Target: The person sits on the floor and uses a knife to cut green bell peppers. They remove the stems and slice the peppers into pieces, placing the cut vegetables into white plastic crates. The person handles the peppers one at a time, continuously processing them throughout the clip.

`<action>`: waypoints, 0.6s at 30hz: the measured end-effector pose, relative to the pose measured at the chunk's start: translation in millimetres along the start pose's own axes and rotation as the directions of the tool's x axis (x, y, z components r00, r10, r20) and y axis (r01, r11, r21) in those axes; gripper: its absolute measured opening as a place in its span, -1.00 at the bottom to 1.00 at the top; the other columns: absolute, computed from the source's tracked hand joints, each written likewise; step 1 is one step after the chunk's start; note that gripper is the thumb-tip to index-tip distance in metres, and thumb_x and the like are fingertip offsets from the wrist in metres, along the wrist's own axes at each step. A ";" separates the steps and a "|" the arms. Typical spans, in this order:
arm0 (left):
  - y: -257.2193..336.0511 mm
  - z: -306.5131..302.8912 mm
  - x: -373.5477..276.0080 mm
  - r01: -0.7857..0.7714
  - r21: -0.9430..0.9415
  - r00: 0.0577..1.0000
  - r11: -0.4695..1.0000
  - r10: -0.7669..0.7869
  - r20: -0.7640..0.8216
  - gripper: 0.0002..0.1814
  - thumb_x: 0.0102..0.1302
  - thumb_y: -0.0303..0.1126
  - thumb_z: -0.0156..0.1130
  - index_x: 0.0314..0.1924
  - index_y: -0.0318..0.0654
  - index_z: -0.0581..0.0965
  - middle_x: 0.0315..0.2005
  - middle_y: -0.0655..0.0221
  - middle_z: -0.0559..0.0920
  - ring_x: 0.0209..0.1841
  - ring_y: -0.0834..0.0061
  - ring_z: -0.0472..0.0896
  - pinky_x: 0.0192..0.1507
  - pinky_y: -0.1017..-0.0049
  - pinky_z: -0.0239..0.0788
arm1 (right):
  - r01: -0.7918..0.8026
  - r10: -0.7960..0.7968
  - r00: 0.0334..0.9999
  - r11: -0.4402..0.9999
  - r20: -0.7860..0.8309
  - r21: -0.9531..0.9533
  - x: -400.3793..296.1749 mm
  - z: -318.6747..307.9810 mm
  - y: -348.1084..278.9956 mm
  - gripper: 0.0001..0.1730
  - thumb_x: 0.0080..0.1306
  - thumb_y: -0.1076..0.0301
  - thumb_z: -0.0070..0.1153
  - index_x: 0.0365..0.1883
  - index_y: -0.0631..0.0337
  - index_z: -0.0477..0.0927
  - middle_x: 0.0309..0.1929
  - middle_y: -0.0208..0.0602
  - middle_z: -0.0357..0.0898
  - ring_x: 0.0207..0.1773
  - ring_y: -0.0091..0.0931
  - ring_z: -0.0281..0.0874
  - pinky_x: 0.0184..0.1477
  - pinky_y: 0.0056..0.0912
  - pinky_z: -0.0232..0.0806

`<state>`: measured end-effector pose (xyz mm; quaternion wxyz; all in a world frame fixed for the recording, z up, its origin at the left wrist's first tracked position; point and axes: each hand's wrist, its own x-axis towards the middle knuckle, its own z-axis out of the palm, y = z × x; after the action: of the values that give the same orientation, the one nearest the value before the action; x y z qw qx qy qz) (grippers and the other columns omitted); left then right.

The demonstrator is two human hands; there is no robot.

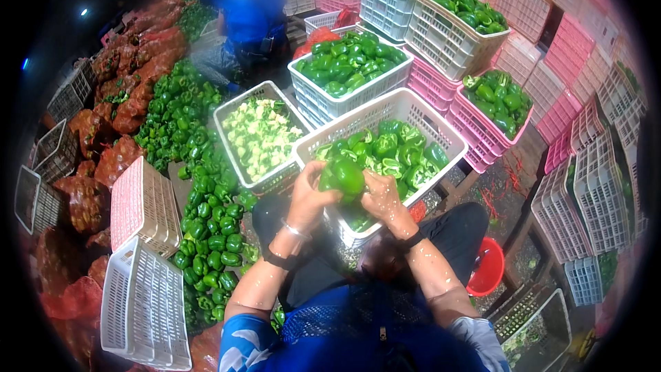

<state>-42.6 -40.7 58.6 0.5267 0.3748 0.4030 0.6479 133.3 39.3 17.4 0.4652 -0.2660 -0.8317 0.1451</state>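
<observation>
A whole green bell pepper (343, 174) is in my left hand (310, 196), with thumb and fingers around its left side. My right hand (383, 195) is curled against the pepper's right side; whether it also holds something is hidden. Both hands are over the near side of a white plastic crate (434, 113), which stands in front of my knees. Cored and opened green bell peppers (387, 147) lie inside it. Left of this crate, another white crate (232, 134) holds pale pepper cores (261, 134) with green stems.
Loose green peppers (211, 237) spread along my left, beside empty-looking crates (150, 299) and red mesh sacks (85, 201). Filled pepper crates (351, 95) are stacked ahead. A red bucket (486, 267) stands by my right leg. A person in blue (253, 5) is ahead left.
</observation>
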 end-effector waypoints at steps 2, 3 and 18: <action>-0.5 0.3 0.5 0.006 -0.030 1.000 1.000 -0.006 0.003 -0.37 -0.06 -0.62 0.39 0.11 -0.35 0.45 -0.03 0.33 0.58 0.05 0.50 0.56 0.13 0.50 0.44 | 0.012 -0.011 0.999 0.999 0.031 -0.045 -2.3 -1.9 3.2 -0.87 0.05 0.52 0.15 -0.39 0.22 0.54 -0.49 -0.17 0.56 -0.51 -0.15 0.59 -0.48 -0.13 0.42; -1.0 0.1 0.0 0.009 -0.043 1.000 0.999 -0.009 0.003 -0.39 -0.05 -0.62 0.37 0.09 -0.35 0.46 -0.05 0.34 0.59 0.03 0.51 0.57 0.15 0.50 0.44 | 0.019 -0.016 0.999 0.998 0.046 -0.066 -2.0 -2.8 2.0 -0.87 0.04 0.53 0.14 -0.38 0.22 0.54 -0.50 -0.18 0.55 -0.52 -0.15 0.59 -0.49 -0.14 0.42; 5.4 -13.0 -1.1 0.123 -0.122 0.983 0.985 -0.104 0.152 -0.33 0.03 -0.61 0.28 0.25 -0.47 0.46 0.10 0.20 0.58 0.14 0.45 0.55 0.17 0.47 0.45 | -0.493 0.429 0.868 0.804 0.250 0.333 -1.6 -43.9 27.0 -0.41 0.12 0.39 0.35 0.20 0.05 0.63 0.03 -0.19 0.71 0.05 -0.34 0.66 0.08 -0.20 0.49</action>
<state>-56.3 -44.0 58.4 0.6141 0.3621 0.3408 0.6128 179.7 60.2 26.2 0.3897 -0.3509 -0.7313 0.4361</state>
